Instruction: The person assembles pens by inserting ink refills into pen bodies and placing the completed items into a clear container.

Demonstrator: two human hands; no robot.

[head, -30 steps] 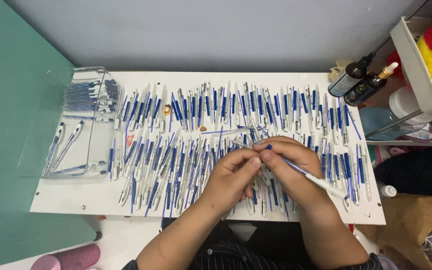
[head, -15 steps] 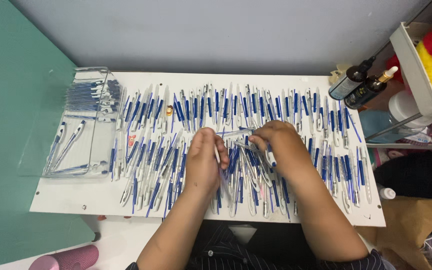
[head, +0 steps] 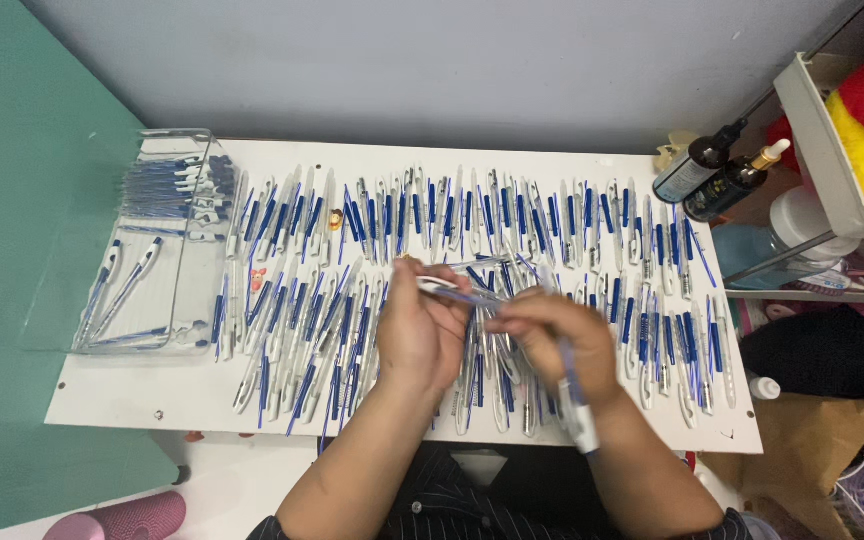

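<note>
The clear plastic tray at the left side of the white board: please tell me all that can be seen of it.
The clear plastic tray is a shallow, see-through rectangular box with raised walls and no lid visible. It lies flat on the far left end of the white board, partly overhanging the edge. Blue and white pens are piled at its far end, and a few more lie loose nearer. Neither hand touches it.
</note>
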